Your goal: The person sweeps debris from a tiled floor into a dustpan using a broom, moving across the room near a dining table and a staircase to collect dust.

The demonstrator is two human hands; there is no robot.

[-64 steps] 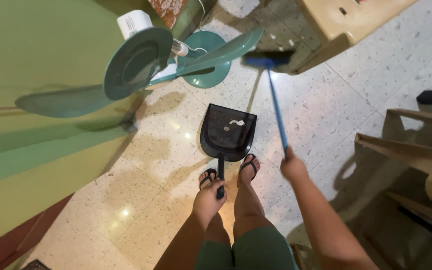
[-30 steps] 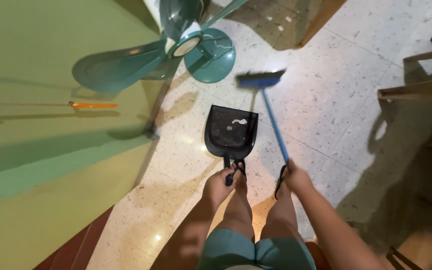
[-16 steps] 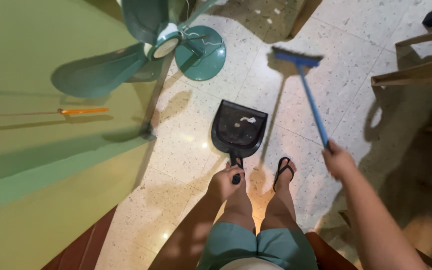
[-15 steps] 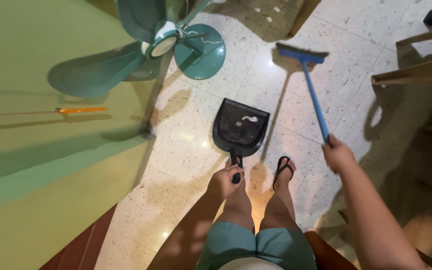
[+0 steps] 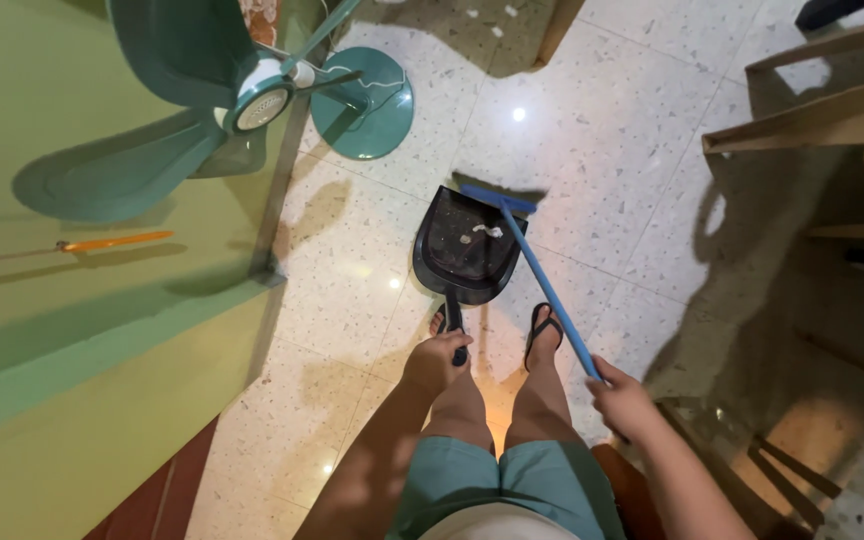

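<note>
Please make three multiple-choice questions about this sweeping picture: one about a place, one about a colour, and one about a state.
1. Where is the head of the broom?
A. at the front lip of the dustpan
B. under the fan base
C. beside the person's foot

2. What colour is the broom handle?
A. red
B. blue
C. yellow

3. What is the state of the dustpan?
A. completely clean inside
B. turned upside down
C. holds a few light scraps, its handle gripped by the left hand

Answers:
1 A, the blue bristle head lies along the pan's open far edge.
2 B, the long handle that runs down to the right hand is bright blue.
3 C, pale bits show on the black pan, and the left hand's fingers are closed around its handle.
</note>
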